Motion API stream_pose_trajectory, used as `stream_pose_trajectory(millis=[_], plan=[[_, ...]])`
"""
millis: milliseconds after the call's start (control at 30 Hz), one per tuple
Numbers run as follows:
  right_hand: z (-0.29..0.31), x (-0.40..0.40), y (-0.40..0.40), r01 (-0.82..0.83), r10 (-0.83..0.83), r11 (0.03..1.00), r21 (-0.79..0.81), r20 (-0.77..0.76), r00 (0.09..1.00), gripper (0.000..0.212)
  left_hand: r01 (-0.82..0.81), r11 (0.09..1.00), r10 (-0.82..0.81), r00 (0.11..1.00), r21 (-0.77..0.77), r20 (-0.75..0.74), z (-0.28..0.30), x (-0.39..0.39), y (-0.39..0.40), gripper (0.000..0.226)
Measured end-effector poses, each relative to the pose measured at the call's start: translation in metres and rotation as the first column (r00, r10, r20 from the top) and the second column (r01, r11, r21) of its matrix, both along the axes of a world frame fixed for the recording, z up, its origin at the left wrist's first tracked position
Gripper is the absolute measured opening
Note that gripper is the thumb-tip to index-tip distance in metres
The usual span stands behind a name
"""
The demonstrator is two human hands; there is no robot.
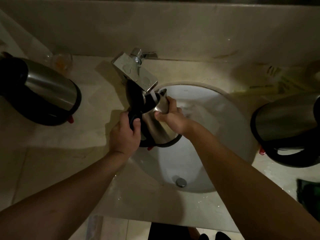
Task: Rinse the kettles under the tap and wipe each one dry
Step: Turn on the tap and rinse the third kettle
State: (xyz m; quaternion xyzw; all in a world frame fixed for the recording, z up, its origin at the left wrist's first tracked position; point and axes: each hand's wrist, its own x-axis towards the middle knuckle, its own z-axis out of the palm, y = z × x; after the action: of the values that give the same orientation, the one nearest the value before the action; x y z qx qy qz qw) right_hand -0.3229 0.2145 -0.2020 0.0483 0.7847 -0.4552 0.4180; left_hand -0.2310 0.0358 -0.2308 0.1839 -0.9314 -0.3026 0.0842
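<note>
A steel kettle (155, 127) with a black base and handle is held tilted over the white sink (216, 135), its lid flipped open under the chrome tap (135, 73). Water runs from the spout into the kettle's mouth. My left hand (125, 134) grips the black handle. My right hand (170, 116) holds the steel body near the top. A second steel kettle (46, 94) stands on the counter at the left. A third kettle (287, 129) stands on the counter at the right.
A clear glass (61, 64) stands behind the left kettle near the wall. A dark green cloth (309, 193) lies at the counter's right edge. The sink's drain plug (181, 181) sits near the front of the basin. The counter is wet around the sink.
</note>
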Motion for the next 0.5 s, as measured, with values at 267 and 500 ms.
stream_pose_trajectory(millis=[267, 500], plan=[[-0.0033, -0.0039, -0.0018, 0.009, -0.008, 1.0, 0.007, -0.033, 0.999, 0.09, -0.009, 1.0, 0.009, 1.0, 0.018, -0.024, -0.0006, -0.0009, -0.0011, 0.043], [-0.0018, -0.005, -0.0039, 0.03, -0.03, 1.0, -0.006, -0.035, 0.999, 0.09, -0.001, 1.0, 0.001, 1.0, 0.001, -0.019, 0.0, 0.0007, -0.0015, 0.045]])
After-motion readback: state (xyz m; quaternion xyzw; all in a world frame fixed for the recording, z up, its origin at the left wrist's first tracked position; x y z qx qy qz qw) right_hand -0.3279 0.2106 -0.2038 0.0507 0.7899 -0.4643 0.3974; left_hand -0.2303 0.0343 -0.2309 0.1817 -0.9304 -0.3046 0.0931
